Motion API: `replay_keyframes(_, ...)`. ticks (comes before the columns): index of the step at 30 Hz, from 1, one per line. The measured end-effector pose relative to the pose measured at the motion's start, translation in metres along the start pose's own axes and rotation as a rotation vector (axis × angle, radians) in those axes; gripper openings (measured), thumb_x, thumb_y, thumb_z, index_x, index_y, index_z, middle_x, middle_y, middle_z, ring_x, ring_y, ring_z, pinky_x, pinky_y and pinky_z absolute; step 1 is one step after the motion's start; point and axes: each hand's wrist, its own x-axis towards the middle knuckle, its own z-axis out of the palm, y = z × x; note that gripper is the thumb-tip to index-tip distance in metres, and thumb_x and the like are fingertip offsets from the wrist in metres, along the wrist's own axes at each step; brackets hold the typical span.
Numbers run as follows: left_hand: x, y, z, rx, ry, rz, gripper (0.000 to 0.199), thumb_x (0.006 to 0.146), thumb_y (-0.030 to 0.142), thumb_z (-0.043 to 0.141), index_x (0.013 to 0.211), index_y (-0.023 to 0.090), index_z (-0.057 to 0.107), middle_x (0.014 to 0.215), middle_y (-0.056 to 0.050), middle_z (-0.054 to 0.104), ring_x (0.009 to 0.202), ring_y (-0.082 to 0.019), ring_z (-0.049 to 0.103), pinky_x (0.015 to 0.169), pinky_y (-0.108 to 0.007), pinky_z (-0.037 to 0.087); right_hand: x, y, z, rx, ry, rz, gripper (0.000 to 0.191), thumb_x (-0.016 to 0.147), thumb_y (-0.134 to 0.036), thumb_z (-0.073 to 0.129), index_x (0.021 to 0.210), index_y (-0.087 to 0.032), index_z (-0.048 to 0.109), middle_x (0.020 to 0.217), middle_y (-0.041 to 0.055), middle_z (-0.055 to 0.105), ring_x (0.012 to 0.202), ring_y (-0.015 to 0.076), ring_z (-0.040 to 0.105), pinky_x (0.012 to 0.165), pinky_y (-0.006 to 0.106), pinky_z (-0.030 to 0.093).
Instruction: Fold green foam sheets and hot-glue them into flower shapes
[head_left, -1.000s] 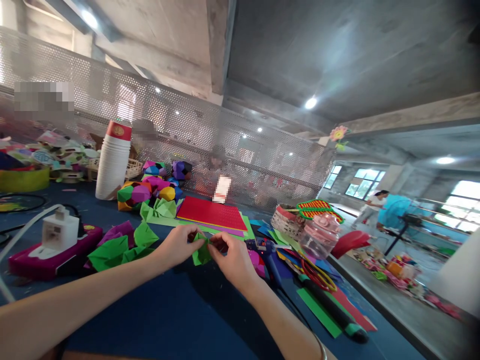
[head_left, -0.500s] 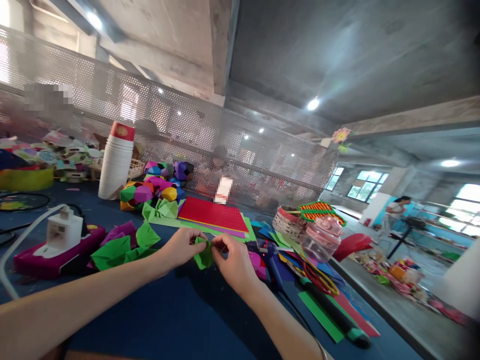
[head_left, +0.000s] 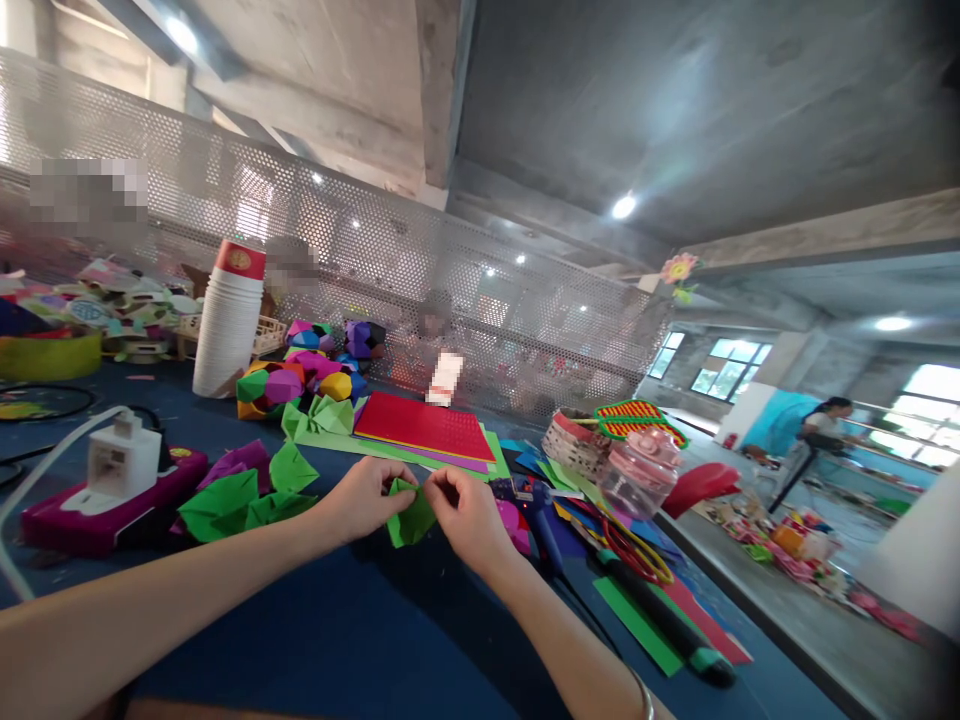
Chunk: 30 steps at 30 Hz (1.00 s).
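Both hands meet near the middle of the blue table, around a small folded piece of green paper (head_left: pixel 409 518). My left hand (head_left: pixel 373 498) pinches its upper left side between thumb and fingers. Thumb and fingertips of my right hand (head_left: pixel 463 515) close on its upper right edge. Left of my left forearm lie more folded green papers (head_left: pixel 225 505) with a purple one. Behind the hands is a stack of red sheets (head_left: pixel 424 425) over green and purple paper. A blue glue gun (head_left: pixel 541 520) rests just right of my right hand.
A purple power strip (head_left: pixel 112 510) with a white plug stands left. Behind are stacked paper cups (head_left: pixel 229 325) and colourful paper balls (head_left: pixel 281 385). At right lie a basket (head_left: pixel 574 445), pink jar (head_left: pixel 641 475), black-handled tool (head_left: pixel 664 620) and green strip (head_left: pixel 637 625). A person (head_left: pixel 821 430) is far right.
The green paper has turned slightly, showing more of its face between my hands. My fingers have shifted a little on it. The distant person has moved right.
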Motion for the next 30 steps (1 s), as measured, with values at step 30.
replay_keyframes(30, -0.003, 0.018, -0.004, -0.418, 0.015, -0.347, 0.028, 0.068, 0.034, 0.062, 0.087, 0.014, 0.060, 0.069, -0.002, 0.062, 0.066, -0.019, 0.062, 0.049, -0.028, 0.052, -0.073, 0.028, -0.132, -0.654, -0.014, 0.371, 0.041, 0.083, -0.060, 0.049, 0.068, -0.022, 0.059, 0.065, 0.0030, 0.063, 0.059, 0.0187, 0.058, 0.053, 0.027, 0.036)
